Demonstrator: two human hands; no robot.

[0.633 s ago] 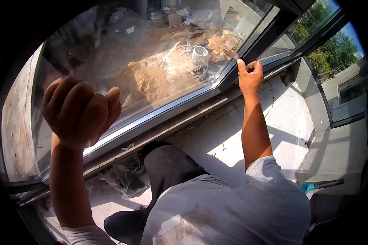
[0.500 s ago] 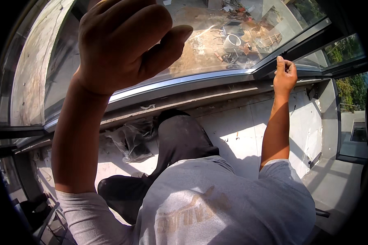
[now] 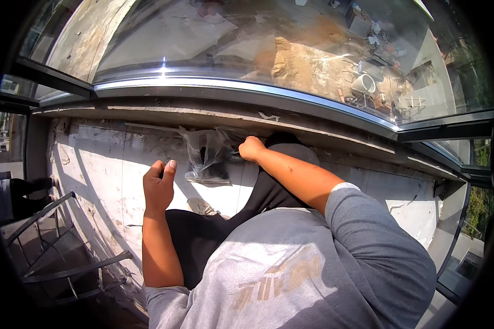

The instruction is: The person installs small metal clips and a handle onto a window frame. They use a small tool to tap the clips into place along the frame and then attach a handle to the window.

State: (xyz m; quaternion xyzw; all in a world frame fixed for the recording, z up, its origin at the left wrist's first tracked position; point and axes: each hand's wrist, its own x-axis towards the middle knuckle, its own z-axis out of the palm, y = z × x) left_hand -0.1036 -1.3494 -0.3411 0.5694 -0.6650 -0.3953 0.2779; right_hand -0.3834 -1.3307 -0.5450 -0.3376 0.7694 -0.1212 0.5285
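A clear plastic bag (image 3: 204, 145) with dark contents lies on the white ledge below the window frame. My right hand (image 3: 251, 148) reaches across to its right edge; the fingers are curled at the plastic and partly hidden. To the left of the bag, my left hand (image 3: 159, 185) is raised over the ledge, fingers folded in and thumb up. Whatever it may hold is hidden inside the fist.
Ahead runs a dark window frame (image 3: 247, 94) with a large glass pane. A scrap of white material (image 3: 269, 117) sits on the sill strip. At lower left stands a metal railing (image 3: 77, 272). Through the glass show a white bucket (image 3: 364, 84) and rubble on the ground below.
Both hands have come down from the window frame. The right has moved left to the bag, the left now hangs above the ledge. My view has swung left.
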